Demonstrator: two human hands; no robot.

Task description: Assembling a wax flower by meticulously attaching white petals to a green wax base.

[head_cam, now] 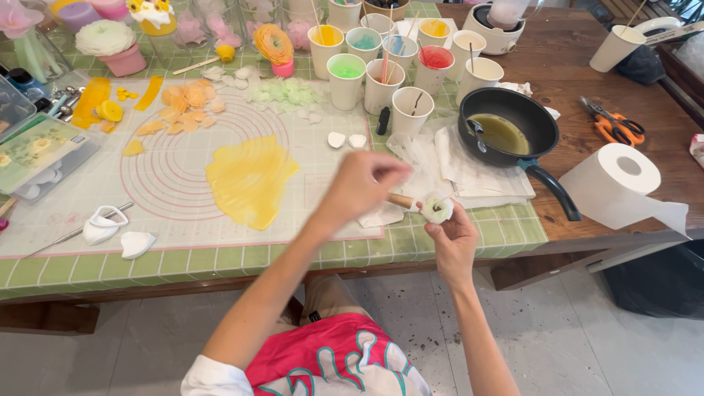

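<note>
Now right hand [453, 238] holds wax flower [437, 209] (pale).

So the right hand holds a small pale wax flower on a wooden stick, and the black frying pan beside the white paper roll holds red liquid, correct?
Not quite. The head view shows the black frying pan holding yellowish-olive liquid, not red. The rest stands: the right hand holds the small pale wax flower on its wooden stick, and the white paper roll sits beside the pan.
</note>
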